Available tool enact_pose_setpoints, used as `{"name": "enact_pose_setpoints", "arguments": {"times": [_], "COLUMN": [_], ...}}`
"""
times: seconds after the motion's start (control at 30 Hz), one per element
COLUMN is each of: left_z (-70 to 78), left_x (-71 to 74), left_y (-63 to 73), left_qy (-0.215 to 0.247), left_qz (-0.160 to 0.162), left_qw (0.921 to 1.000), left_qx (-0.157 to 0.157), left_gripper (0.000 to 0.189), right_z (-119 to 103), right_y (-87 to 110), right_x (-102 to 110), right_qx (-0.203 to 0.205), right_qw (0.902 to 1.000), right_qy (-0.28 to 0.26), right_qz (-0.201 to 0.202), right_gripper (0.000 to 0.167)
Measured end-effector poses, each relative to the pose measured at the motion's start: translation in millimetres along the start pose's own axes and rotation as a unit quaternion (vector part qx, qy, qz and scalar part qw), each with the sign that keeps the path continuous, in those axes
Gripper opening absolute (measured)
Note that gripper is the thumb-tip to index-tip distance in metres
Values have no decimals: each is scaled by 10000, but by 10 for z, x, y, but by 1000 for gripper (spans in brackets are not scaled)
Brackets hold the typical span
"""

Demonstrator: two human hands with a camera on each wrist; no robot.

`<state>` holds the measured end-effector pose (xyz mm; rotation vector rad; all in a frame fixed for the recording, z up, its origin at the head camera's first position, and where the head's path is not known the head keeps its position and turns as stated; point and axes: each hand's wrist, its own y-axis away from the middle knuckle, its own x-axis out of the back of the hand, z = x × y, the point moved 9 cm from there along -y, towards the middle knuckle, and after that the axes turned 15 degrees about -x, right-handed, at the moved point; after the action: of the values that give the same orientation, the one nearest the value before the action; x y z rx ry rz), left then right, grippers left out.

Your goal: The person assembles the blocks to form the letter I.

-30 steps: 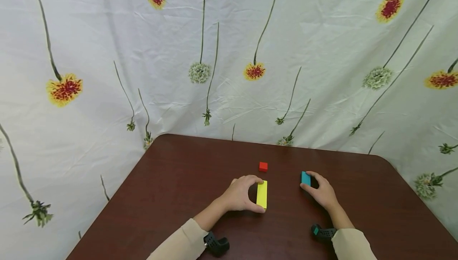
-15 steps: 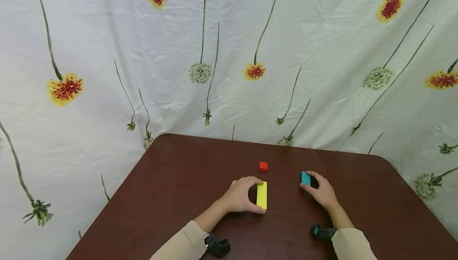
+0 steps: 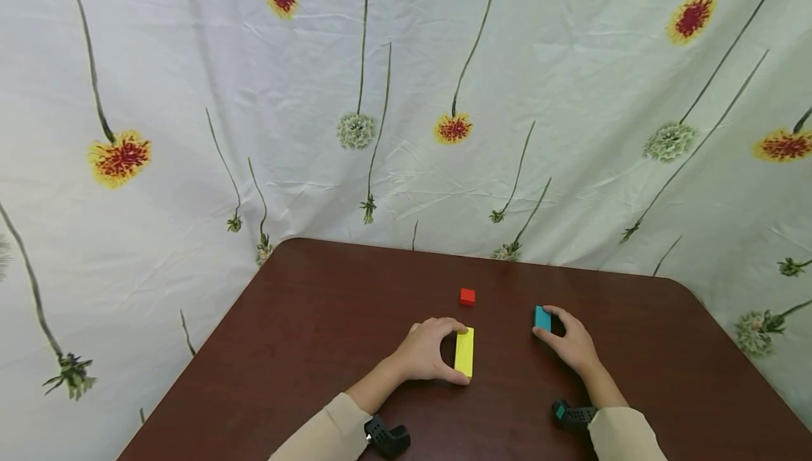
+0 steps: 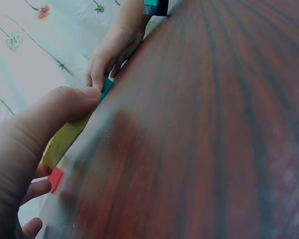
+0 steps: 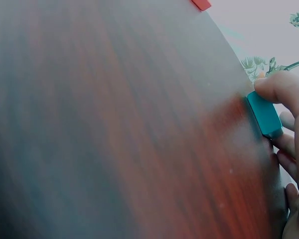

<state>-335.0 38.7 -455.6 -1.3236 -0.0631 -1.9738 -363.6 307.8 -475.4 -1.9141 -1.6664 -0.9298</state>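
Note:
A long yellow block (image 3: 464,352) stands near the middle of the table, its length running toward and away from me. My left hand (image 3: 426,355) pinches it by its two ends, thumb at the near end and a fingertip at the far end. To the right, my right hand (image 3: 574,343) holds a shorter blue block (image 3: 542,318) between thumb and fingers, also end to end. In the right wrist view the blue block (image 5: 265,114) sits low at the tabletop. A small red block (image 3: 467,297) lies beyond the yellow one, untouched by either hand.
The dark reddish-brown table (image 3: 355,285) has rounded far corners. Behind it hangs a white cloth (image 3: 285,80) printed with flowers. Each wrist wears a black band with a camera; the left band (image 3: 388,438) sits close over the tabletop.
My left hand and the yellow block have shifted slightly toward me, a little farther from the red block. The right hand and blue block stay in place; the head view has tilted slightly.

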Motion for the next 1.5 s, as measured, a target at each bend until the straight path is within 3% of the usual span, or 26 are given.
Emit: {"name": "enact_pose_setpoints", "arguments": {"times": [0.37,1.13,1.5], "left_z": [-49,-60,-81], "left_x": [-60,-99,-112], "left_y": [20,49,27], "left_qy": [-11,-77,-84], "left_qz": [74,-174,-79], "left_qw": [10000,9998,9999], "left_qx": [-59,-16,-27], "left_gripper": [79,80,57], "right_z": [-20,-25,23], "right_y": [-5,11,27], "right_x": [-4,7,18], "right_qx": [30,74,-75], "right_qw": [10000,9996,9997], "right_qy": [-16,-14,-133], "right_qz": [20,261,198], "right_gripper": [69,68,65]}}
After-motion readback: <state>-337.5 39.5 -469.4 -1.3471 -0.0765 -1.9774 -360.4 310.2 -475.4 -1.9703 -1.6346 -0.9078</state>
